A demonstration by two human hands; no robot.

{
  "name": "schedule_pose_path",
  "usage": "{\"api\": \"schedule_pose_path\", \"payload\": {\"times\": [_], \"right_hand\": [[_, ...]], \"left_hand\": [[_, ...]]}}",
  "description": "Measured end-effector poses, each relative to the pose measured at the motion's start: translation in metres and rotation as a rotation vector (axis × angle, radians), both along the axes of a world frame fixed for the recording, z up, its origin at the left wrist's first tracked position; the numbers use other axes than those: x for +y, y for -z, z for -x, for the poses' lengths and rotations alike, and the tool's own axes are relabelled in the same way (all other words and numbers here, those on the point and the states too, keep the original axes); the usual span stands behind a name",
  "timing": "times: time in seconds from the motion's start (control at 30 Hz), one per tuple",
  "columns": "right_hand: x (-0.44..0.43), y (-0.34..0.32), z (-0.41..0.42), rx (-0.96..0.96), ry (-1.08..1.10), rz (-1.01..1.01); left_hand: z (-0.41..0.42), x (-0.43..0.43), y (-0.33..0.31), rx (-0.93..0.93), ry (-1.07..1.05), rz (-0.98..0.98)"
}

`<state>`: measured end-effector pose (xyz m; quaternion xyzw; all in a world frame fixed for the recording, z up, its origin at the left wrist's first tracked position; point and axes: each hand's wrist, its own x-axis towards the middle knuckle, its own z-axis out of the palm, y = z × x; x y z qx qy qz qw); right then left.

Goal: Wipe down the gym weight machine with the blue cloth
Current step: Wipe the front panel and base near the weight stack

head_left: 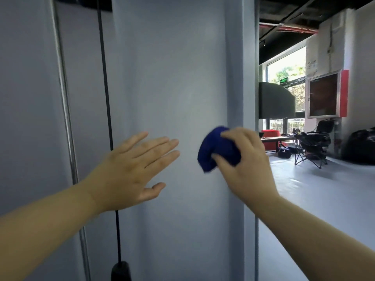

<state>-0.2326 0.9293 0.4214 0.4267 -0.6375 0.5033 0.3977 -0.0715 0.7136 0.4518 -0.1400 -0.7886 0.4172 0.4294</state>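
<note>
The weight machine's pale grey upright panel (172, 78) fills the middle of the head view, close in front of me. My right hand (245, 163) grips a bunched dark blue cloth (211, 153) and holds it against the panel near its right edge. The cloth looks blurred. My left hand (132, 169) is spread flat with straight fingers, just left of the cloth, in front of the panel; whether it touches the surface I cannot tell.
A black cable (105, 78) runs down the machine's left side to a black stopper (120, 270), beside a chrome guide rod (65, 98). To the right lies grey floor (314, 199) with a folding chair (312, 147), bags and a window beyond.
</note>
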Motion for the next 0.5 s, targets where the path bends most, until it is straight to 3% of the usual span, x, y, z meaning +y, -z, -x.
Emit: {"api": "schedule_pose_path", "payload": {"times": [0.13, 0.3, 0.4, 0.5], "right_hand": [[-0.031, -0.046, -0.032, -0.122, -0.113, 0.145], [-0.058, -0.009, -0.08, -0.015, -0.226, -0.15], [-0.064, -0.004, -0.103, -0.053, -0.372, -0.134], [-0.068, -0.018, -0.126, -0.168, -0.568, -0.086]], "left_hand": [[-0.026, -0.001, -0.005, 0.027, 0.033, -0.139], [-0.055, -0.005, -0.006, -0.077, -0.009, -0.333], [-0.061, -0.002, 0.001, -0.145, 0.085, -0.443], [-0.072, 0.001, -0.003, -0.089, 0.197, -0.572]]}}
